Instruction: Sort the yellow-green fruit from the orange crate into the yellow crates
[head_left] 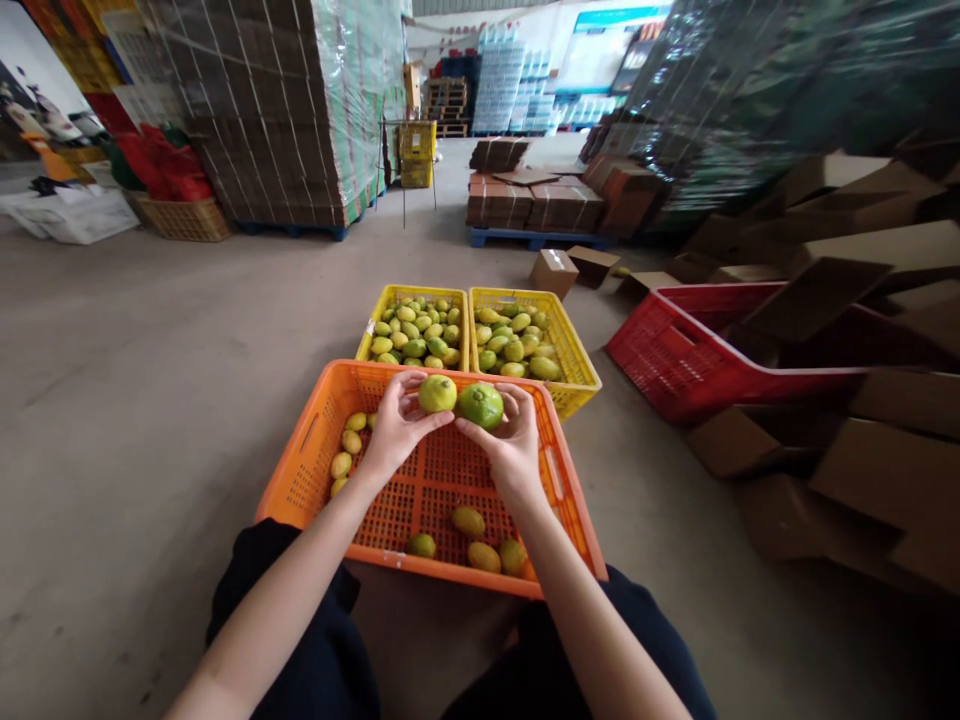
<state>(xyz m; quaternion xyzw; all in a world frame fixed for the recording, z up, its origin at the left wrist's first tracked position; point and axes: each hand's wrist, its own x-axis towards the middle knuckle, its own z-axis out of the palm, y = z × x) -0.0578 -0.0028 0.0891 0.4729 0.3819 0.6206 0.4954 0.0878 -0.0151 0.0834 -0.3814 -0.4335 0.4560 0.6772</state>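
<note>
My left hand [395,428] holds a yellow-green lemon [437,393] above the far end of an orange crate [300,470]. My right hand [508,440] holds a greener lemon [481,405] right beside it; the two fruits nearly touch. A few yellow lemons [480,545] lie on the orange crate's floor near me, and several more lemons [346,450] lie along its left side. Beyond it stand two yellow crates, the left yellow crate [384,300] and the right yellow crate [577,360], both filled with several green and yellow lemons.
A red crate [660,360] holding flat cardboard sits to the right, with loose brown boxes [885,470] piled around it. Wrapped pallets of cartons [277,110] stand at the back left, a low pallet of boxes [532,205] further back. Bare concrete floor [150,380] spreads to the left.
</note>
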